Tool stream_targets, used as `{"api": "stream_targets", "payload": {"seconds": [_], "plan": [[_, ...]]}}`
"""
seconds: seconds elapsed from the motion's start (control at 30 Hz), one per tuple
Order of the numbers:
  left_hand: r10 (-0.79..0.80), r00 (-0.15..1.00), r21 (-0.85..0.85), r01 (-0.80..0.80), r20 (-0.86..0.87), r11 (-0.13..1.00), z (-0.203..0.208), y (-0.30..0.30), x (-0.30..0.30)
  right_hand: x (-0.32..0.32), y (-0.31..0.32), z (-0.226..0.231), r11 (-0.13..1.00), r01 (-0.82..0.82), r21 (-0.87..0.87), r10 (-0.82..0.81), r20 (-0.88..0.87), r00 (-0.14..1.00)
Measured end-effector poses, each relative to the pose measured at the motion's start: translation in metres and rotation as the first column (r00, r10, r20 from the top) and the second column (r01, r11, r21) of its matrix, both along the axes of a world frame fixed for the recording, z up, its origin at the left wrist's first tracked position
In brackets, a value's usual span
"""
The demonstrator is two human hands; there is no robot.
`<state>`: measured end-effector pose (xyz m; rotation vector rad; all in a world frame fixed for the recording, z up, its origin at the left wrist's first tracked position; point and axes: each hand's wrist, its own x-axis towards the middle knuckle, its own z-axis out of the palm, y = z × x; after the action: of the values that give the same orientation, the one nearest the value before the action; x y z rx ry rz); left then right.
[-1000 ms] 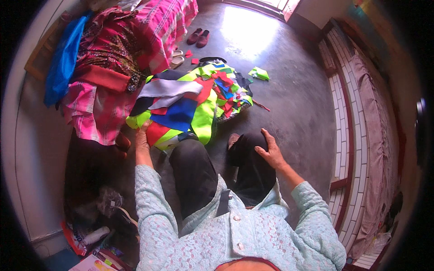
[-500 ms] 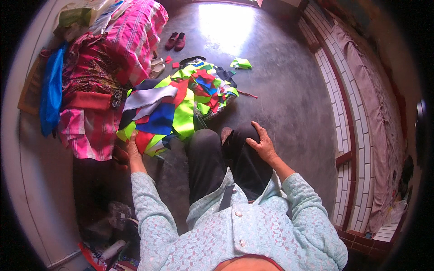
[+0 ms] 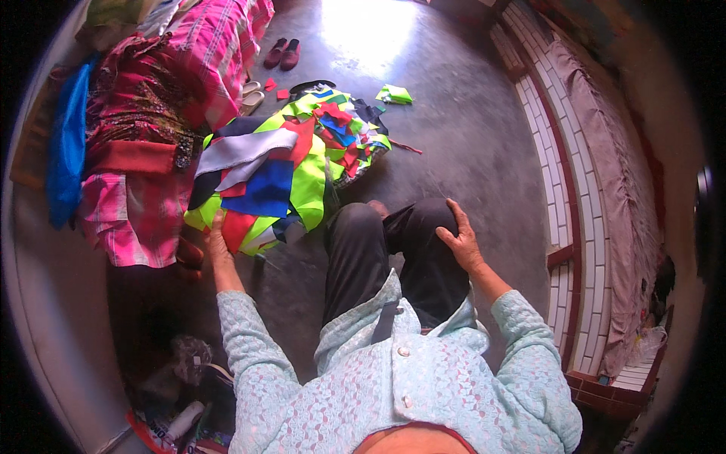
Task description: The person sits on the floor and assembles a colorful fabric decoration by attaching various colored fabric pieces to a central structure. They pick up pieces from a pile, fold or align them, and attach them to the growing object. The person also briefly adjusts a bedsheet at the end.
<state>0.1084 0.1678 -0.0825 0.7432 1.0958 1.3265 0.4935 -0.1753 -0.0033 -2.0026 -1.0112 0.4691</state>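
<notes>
My left hand (image 3: pixel 219 248) rests against the near left edge of a heap of cloth scraps (image 3: pixel 261 189). Its visible fingers are stretched out along the edge, and the rest are partly hidden. Long pieces of bright yellow-green, blue, red, grey and navy cloth lie over one another there. On my right knee lies my right hand (image 3: pixel 463 246), open, thumb and fingers apart on the dark trousers (image 3: pixel 427 261). It holds nothing. Beyond the long pieces, a rounded container (image 3: pixel 349 180) is heaped with smaller scraps (image 3: pixel 344 136) in the same colours.
Pink checked cloth (image 3: pixel 136 219) and a blue bag (image 3: pixel 68 144) are at the left. Dark red shoes (image 3: pixel 282 54), pale shoes (image 3: pixel 252 98) and a yellow-green packet (image 3: pixel 395 94) lie on the floor. A white-tiled ledge (image 3: pixel 556 181) runs along the right. Plastic bags (image 3: pixel 193 356) lie at lower left.
The view has shifted slightly, so the cloth and floor things sit higher and further left. My knees and right hand appear further right. Both hands keep their places.
</notes>
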Motion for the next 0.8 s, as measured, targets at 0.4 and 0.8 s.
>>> {"api": "stream_targets", "payload": {"seconds": [0.4, 0.8], "plan": [[0.205, 0.7, 0.23, -0.06, -0.684, 0.971, 0.015, 0.009, -0.017, 0.082, -0.074, -0.009, 0.773, 0.267, -0.576, -0.035, 0.382, 0.923], [0.675, 0.087, 0.566, 0.627, -0.733, 0.535, 0.126, -0.022, 0.124, 0.099, -0.122, -0.014, 0.832, 0.122, -0.541, 0.262, 0.577, 0.773]]}}
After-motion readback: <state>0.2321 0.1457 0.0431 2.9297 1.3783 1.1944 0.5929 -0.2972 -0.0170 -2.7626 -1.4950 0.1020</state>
